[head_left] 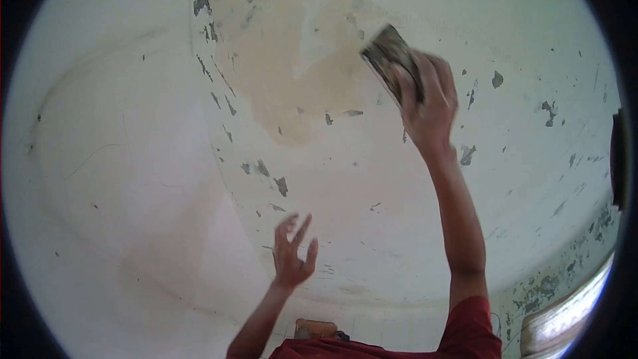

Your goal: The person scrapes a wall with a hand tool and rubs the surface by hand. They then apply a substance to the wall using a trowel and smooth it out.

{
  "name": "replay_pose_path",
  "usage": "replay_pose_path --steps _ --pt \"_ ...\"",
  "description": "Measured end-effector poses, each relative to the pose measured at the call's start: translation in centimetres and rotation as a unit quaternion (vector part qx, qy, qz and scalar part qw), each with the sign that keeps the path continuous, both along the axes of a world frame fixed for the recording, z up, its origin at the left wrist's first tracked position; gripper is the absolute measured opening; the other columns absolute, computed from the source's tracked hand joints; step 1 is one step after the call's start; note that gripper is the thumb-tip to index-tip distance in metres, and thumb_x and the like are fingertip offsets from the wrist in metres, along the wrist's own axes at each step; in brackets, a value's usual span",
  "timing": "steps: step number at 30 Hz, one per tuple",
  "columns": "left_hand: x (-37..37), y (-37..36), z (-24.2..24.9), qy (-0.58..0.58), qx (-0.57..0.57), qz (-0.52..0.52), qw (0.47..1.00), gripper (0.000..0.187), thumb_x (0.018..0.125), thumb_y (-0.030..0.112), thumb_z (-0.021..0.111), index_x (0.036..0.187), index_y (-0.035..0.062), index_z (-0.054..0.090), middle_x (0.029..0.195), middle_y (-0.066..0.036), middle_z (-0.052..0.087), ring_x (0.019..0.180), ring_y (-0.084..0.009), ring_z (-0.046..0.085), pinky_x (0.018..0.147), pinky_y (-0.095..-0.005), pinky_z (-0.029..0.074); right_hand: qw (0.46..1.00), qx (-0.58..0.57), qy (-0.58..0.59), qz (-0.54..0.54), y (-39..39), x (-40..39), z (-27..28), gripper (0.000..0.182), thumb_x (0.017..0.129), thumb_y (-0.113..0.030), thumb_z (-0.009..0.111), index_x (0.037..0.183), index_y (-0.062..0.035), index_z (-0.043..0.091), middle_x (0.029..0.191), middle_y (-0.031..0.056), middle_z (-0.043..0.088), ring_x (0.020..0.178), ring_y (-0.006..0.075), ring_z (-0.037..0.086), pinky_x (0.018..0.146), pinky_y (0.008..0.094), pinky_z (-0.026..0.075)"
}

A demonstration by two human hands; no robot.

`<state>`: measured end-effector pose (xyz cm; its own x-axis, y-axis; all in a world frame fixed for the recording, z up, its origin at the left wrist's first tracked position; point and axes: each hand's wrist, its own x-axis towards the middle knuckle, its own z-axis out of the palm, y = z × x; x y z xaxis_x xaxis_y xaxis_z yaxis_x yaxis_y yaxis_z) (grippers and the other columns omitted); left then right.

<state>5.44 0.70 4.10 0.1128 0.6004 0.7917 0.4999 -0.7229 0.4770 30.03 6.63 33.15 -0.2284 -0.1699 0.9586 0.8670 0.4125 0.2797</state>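
Observation:
My right hand [433, 103] is raised to the wall and grips a dark, worn rectangular sanding block [387, 55], fingers along one side and thumb along the other. The block lies at the right edge of a beige patch [279, 80] on the pale wall [372, 166]. Lower down, my left hand [292, 256] is held up in front of the wall, its fingers spread and nothing in it. Grey chipped spots [282, 186] dot the wall between and around both hands.
A wall corner runs down left of the beige patch, with a second pale wall [133, 159] beyond it. At the lower right is a bright window [565, 322]. A brown object [316, 328] shows at the bottom, and a dark edge [618, 159] at far right.

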Motion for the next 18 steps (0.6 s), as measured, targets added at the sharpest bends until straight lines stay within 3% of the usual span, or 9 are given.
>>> replay_pose_path --steps 5,13,15,16,18 --pt "-0.8 -4.2 -9.2 -0.029 -0.152 -0.033 0.987 0.052 0.094 0.017 0.068 0.144 0.01 0.06 0.138 -0.019 0.052 0.119 -0.0334 0.055 0.094 -0.0422 0.051 0.993 0.043 -0.101 -0.043 4.9 -3.6 4.9 0.031 0.089 -0.008 0.077 0.117 0.0042 0.068 0.104 0.0156 0.068 0.093 0.0309 0.066 0.079 0.04 0.056" --pt "-4.9 -5.4 -14.6 -0.069 -0.231 -0.004 0.97 0.049 0.096 0.019 0.067 0.143 0.0072 0.06 0.133 -0.018 0.055 0.121 -0.0336 0.055 0.101 -0.0445 0.049 0.987 0.04 -0.126 -0.091 7.8 -4.8 5.2 0.034 0.084 -0.005 0.078 0.114 0.0053 0.068 0.103 0.0133 0.063 0.092 0.0288 0.063 0.077 0.0405 0.059" --pt "-5.8 -4.6 -15.9 -0.046 -0.22 0.04 0.974 0.051 0.093 0.015 0.067 0.143 0.0056 0.06 0.13 -0.017 0.056 0.122 -0.0329 0.054 0.09 -0.0408 0.053 0.987 0.032 -0.127 -0.096 7.8 -4.7 4.6 0.034 0.083 -0.003 0.078 0.114 0.0058 0.068 0.104 0.0134 0.063 0.093 0.0283 0.063 0.077 0.0396 0.059" --pt "-6.0 -4.6 -15.8 -0.084 -0.273 0.027 0.958 0.049 0.097 0.019 0.063 0.144 0.0061 0.059 0.129 -0.018 0.056 0.125 -0.0369 0.052 0.107 -0.048 0.043 0.985 0.018 -0.136 -0.102 7.9 -4.5 4.2 0.034 0.083 -0.002 0.077 0.114 0.0061 0.067 0.105 0.0134 0.063 0.094 0.0277 0.063 0.077 0.0384 0.06" --pt "-6.4 -4.0 -15.5 -0.075 -0.25 0.036 0.965 0.049 0.097 0.019 0.063 0.144 0.0055 0.059 0.129 -0.018 0.056 0.124 -0.0373 0.052 0.107 -0.048 0.043 0.983 -0.002 -0.147 -0.11 7.7 -4.1 3.5 0.034 0.083 -0.001 0.077 0.115 0.0065 0.067 0.106 0.0134 0.063 0.094 0.0272 0.063 0.077 0.0372 0.06"
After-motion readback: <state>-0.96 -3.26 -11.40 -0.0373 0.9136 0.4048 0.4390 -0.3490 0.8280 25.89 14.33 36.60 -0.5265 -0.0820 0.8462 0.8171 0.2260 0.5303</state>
